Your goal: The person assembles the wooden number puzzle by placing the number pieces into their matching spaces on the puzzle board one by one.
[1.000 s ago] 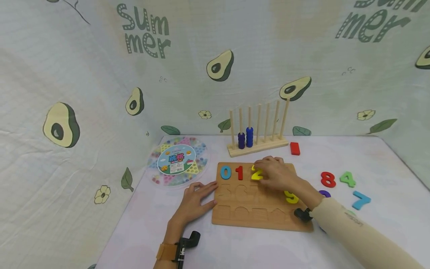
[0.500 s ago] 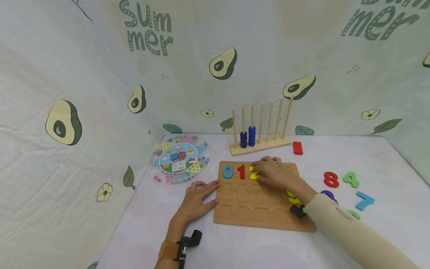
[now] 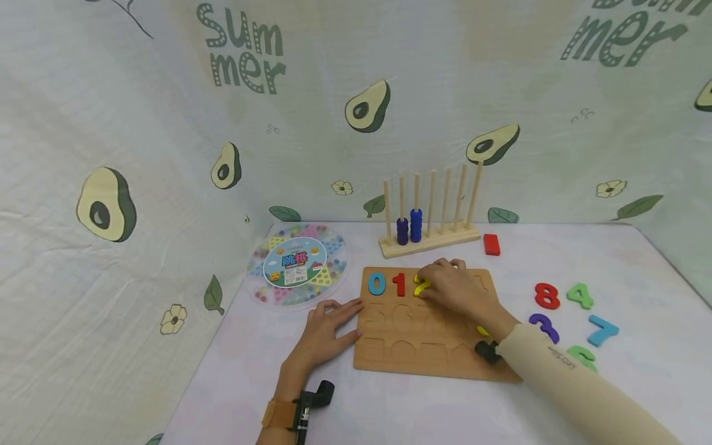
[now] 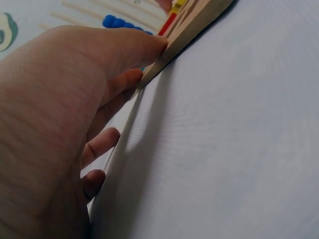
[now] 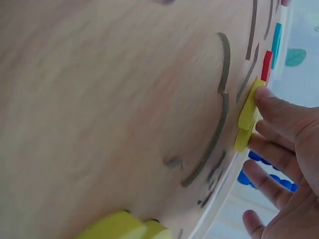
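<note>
My right hand (image 3: 452, 287) pinches a yellow number 2 (image 3: 420, 289) at the top row of the wooden number board (image 3: 400, 355). In the right wrist view, the thumb lies on one side of the yellow 2 (image 5: 250, 109) and a finger on the other; whether it sits fully in its recess I cannot tell. A blue 0 (image 3: 376, 284) and a red 1 (image 3: 399, 285) stand to its left in the same row. My left hand (image 3: 322, 334) touches the board's left edge with thumb and fingertips, fingers spread. Another yellow number (image 3: 483, 332) is mostly hidden beneath my right wrist.
Right of the board lie a red 8 (image 3: 547, 296), green 4 (image 3: 581, 296), purple 3 (image 3: 545, 327), blue 7 (image 3: 603, 330) and a partly covered green piece (image 3: 583, 356). Behind stand a peg rack (image 3: 431, 240) and a red block (image 3: 492, 245). A round game box (image 3: 297, 266) lies left.
My right hand has shifted slightly left with the yellow 2. The right forearm has moved too, uncovering more of the purple 3 and the green piece. My left hand keeps its place at the board's edge.
</note>
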`<state>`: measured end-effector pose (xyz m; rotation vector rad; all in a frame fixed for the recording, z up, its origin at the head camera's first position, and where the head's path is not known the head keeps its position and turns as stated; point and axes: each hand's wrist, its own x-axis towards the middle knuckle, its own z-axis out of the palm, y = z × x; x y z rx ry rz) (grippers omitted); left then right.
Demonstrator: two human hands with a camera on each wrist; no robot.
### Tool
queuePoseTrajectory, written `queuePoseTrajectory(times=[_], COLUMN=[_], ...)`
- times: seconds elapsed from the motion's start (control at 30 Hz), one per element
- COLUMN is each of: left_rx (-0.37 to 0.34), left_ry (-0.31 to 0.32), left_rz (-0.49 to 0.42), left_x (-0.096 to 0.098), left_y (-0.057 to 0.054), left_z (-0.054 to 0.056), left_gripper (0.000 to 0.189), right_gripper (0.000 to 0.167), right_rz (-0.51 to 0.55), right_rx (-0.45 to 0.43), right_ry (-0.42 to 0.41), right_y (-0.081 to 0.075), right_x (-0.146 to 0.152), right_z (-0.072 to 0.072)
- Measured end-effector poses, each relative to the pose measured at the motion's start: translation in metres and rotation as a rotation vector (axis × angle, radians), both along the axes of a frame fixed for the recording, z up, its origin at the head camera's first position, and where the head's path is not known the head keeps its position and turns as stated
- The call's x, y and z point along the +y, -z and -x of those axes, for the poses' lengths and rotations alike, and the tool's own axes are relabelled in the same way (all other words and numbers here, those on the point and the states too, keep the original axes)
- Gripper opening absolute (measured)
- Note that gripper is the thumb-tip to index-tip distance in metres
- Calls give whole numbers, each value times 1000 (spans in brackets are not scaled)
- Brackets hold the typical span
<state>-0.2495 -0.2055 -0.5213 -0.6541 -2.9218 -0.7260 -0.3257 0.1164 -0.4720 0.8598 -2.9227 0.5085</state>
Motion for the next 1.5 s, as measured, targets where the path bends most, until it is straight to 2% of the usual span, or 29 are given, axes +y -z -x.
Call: queuePoseTrajectory(times=[0.23,0.4,0.53,0.63,0.87,1.0,1.27,1.5], left_rx=[5,8,-4,-2,9,-6,-13,-20], left_ry=[12,3,-30,-31,-15,-21,-18,-16], left_rz=[-24,-18,-12,-14,-20,-27,-27,-20], left_x=[3,4,1,-1,-3,-2,5,0], left_y=[-1,1,1,2,4,2,1,-1], left_z=[-1,0,0,0,0,1,2,0], left_gripper=[57,57,58,58,58,58,59,59], right_gripper=[33,38,37,35,33,32,44,41], right_rz=[-5,24,63,78,33,6,55,70], right_rx=[-39,-35,-11,1,13,33,55,86], right_ry=[1,-2,-20,-5,56,74,150,171], right_y=[0,-11,-24,-29,-22,-26,-30,-23], right_x=[5,10,14,22,51,67,97,114], right_z=[-4,-7,-16,-26,-44,-51,-69,-78])
